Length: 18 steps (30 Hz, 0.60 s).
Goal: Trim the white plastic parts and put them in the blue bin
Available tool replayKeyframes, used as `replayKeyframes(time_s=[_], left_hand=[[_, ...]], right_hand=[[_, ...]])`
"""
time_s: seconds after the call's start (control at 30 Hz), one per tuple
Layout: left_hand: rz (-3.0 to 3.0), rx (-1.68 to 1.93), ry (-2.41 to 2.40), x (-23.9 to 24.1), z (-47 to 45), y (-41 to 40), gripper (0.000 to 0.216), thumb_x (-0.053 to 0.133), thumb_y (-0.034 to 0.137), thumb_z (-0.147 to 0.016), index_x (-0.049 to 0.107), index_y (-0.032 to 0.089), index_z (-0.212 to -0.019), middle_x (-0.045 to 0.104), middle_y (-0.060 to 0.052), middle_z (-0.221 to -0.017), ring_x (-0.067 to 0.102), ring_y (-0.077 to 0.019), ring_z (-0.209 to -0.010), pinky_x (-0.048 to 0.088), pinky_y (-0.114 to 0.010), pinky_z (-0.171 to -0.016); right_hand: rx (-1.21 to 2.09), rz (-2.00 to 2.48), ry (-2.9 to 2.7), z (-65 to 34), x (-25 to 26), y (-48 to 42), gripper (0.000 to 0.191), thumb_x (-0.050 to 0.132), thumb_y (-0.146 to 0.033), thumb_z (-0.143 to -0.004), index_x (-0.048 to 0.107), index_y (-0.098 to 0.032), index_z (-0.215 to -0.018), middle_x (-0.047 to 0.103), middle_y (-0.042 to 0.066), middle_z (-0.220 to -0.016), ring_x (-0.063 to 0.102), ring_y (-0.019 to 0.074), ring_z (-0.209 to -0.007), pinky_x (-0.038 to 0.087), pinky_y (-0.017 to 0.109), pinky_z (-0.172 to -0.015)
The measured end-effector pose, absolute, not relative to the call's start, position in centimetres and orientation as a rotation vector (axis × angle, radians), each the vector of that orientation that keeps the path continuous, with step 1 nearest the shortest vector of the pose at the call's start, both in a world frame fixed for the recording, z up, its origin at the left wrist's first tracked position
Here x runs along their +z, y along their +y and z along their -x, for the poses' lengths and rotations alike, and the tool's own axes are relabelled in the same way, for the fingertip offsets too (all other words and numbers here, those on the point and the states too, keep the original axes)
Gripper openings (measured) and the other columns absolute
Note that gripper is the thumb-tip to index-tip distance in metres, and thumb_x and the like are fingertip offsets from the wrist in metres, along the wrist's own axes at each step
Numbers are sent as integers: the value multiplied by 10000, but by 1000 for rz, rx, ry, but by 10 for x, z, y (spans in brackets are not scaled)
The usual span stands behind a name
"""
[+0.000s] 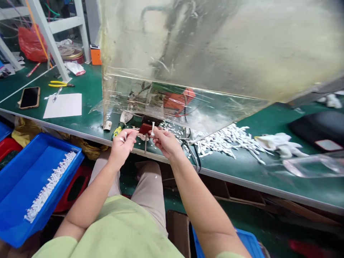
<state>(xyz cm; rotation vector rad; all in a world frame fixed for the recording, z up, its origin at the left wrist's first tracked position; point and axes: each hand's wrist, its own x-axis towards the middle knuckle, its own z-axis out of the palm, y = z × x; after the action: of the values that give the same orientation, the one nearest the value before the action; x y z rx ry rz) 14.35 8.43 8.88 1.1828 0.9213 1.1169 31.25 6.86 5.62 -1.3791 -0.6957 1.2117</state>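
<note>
My right hand (167, 142) pinches a small white stick-shaped piece (153, 129) upright between thumb and fingers, over the table's front edge. Just left of it, my left hand (122, 145) is closed, thumb against the fingers; a speck of white shows there, too small to name. Between and behind the hands sits a reddish-brown block (145, 128) on a small fixture, partly under a clear plastic shield (215, 53). Small white chips (170, 128) lie scattered around the fixture. To the right spreads a heap of white stick-shaped pieces (223, 141).
A blue bin (16, 182) at the left holds a row of white pieces. On the green table lie a phone (30, 97), paper (63, 106), yellow-handled pliers (60, 84), a yellow-green-handled tool (117, 130) and white gloves (281, 143). Dark cables (197, 161) hang over the front edge.
</note>
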Motion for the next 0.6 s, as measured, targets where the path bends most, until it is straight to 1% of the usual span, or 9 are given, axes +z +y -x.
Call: replayKeyframes(time_s=[0.1, 0.2, 0.27, 0.3, 0.37, 0.43, 0.5, 0.53, 0.6], left_hand=[[-1239, 1143, 845, 90, -133, 93, 205, 610, 387, -816, 651, 196, -878, 522, 22, -616, 439, -54, -481, 295, -203, -431], [-1195, 1195, 885, 91, -123, 104, 227, 649, 390, -779, 630, 183, -870, 531, 25, -604, 454, -53, -479, 291, -181, -411], [-1181, 1211, 902, 92, -120, 109, 247, 666, 397, -756, 622, 175, -853, 529, 27, -593, 440, -47, -458, 273, -173, -394], [-1185, 1206, 903, 92, -121, 110, 251, 667, 399, -752, 620, 172, -850, 529, 27, -595, 434, -45, -452, 265, -171, -388], [-1200, 1175, 883, 91, -124, 111, 247, 664, 393, -754, 617, 170, -851, 528, 26, -609, 424, -39, -445, 252, -169, -381], [-1223, 1121, 851, 89, -130, 110, 233, 651, 380, -768, 615, 168, -858, 526, 23, -627, 413, -34, -442, 247, -170, -381], [-1251, 1057, 850, 86, -138, 109, 214, 630, 364, -789, 613, 164, -863, 522, 23, -638, 400, -27, -431, 244, -171, -383], [-1265, 1022, 867, 85, -142, 109, 203, 615, 356, -801, 610, 162, -862, 521, 25, -639, 391, -23, -422, 242, -172, -383], [-1290, 960, 915, 82, -150, 110, 183, 587, 337, -822, 607, 157, -847, 530, 25, -644, 373, -15, -397, 233, -175, -379]], right_hand=[[1097, 1619, -996, -346, 63, 50, 380, 668, -553, -686, 666, -188, -792, 654, 33, -731, 568, 123, -602, 406, 211, -490], [649, 2017, -1239, -408, 57, 24, 260, 648, -462, -726, 696, -208, -752, 666, 40, -683, 584, 172, -632, 418, 268, -563], [340, 2331, -1225, -451, 46, 8, 198, 639, -393, -732, 714, -211, -730, 666, 60, -665, 586, 199, -633, 405, 292, -572], [269, 2479, -1186, -470, 39, 2, 171, 631, -354, -734, 725, -213, -756, 673, 69, -688, 588, 207, -636, 399, 299, -572], [222, 2676, -1179, -497, 25, -6, 159, 640, -306, -718, 736, -223, -814, 684, 86, -781, 596, 222, -687, 395, 306, -585], [249, 2734, -1256, -511, 13, -11, 145, 664, -290, -691, 730, -226, -802, 675, 96, -840, 594, 231, -747, 399, 305, -609], [320, 2658, -1360, -517, 5, -15, 92, 686, -298, -663, 700, -216, -703, 660, 89, -802, 582, 222, -759, 401, 296, -623], [387, 2593, -1396, -519, 2, -18, 98, 691, -308, -652, 670, -212, -648, 649, 75, -754, 573, 211, -734, 400, 292, -617], [543, 2450, -1412, -523, -2, -25, 180, 694, -352, -633, 598, -211, -576, 602, 36, -624, 538, 183, -633, 390, 288, -579]])
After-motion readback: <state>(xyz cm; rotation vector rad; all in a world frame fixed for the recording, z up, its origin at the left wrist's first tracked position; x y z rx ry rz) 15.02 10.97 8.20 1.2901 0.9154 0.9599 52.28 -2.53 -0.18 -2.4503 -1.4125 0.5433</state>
